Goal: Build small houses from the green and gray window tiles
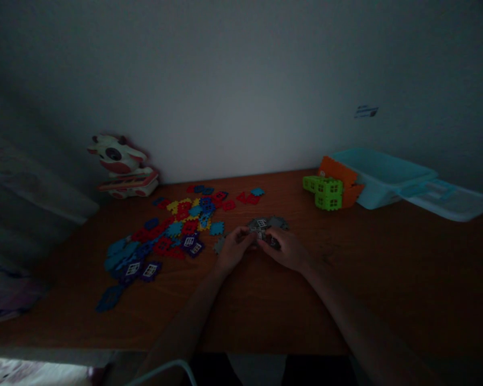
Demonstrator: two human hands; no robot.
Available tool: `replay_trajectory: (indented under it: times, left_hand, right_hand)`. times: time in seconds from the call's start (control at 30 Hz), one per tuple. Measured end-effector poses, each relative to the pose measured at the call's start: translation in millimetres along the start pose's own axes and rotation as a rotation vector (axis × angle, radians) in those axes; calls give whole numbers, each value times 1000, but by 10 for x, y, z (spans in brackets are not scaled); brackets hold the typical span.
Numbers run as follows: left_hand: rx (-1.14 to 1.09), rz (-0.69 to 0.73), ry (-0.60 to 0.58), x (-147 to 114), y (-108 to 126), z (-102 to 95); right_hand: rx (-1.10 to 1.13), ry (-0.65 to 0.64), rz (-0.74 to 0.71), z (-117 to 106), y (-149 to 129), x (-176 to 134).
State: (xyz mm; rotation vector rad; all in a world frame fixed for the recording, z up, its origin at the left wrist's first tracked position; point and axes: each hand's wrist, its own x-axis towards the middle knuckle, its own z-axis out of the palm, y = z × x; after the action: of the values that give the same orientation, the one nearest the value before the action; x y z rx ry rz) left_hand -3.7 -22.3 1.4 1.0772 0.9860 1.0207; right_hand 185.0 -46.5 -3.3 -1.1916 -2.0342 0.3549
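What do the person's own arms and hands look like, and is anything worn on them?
The left hand and right hand are bare, without gloves. The left forearm and right forearm are uncovered: no sleeve, watch or bracelet shows. It is too dim to tell about rings.

The surface (406,268) looks like wood, brown and fairly smooth, with a dull, low sheen. The grey pieces (261,223) look like matt, hard plastic with toothed edges, as do the red, yellow and blue pieces (183,210). The green block (329,194) and orange panels (340,171) also appear to be matt plastic. The bin (372,197) is smooth, light-blue plastic; its lid (448,201) looks translucent. The cow toy (116,160) seems smooth, moulded plastic. The wall (241,96) is matt, and the curtain (36,166) is soft cloth.
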Motion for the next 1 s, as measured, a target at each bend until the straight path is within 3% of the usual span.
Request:
replay_trajectory:
  times: [0.17, 0.43, 0.7, 0.87, 1.0]
  left_hand:
    - [-46, -19, -29, 1, 9, -3]
    - [-120, -26, -49, 22, -3, -34]
    - [-180, -91, -39, 10, 49, -44]
    - [-189, -61, -20, 3, 42, -42]
    - [-105, -25, -80, 10, 6, -39]
  right_hand:
    - [18, 5, 90, 14, 21, -17]
    - [52, -56, 88, 7, 27, -27]
    - [29, 31, 119, 39, 80, -18]
    - [52, 74, 110, 28, 56, -9]
    - [59, 89, 86, 7, 33, -5]
